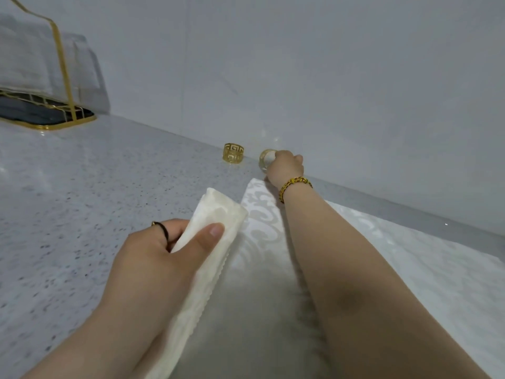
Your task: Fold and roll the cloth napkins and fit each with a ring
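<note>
Left hand (153, 258) grips the rolled napkin (202, 258) at lower centre of the frame; right hand (285, 166) pinches a gold ring (266, 159) on the counter (82, 187), beside another ring (233, 152).

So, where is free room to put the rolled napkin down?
Bare counter lies left of the left hand holding the rolled napkin, between the gold rack and the patterned ring. Crowded on the right: the flat napkin, and the right hand gripping a second ring.

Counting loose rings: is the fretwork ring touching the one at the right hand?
Apart. The head view shows bare counter between the fretwork ring and the other ring at the right hand.
</note>
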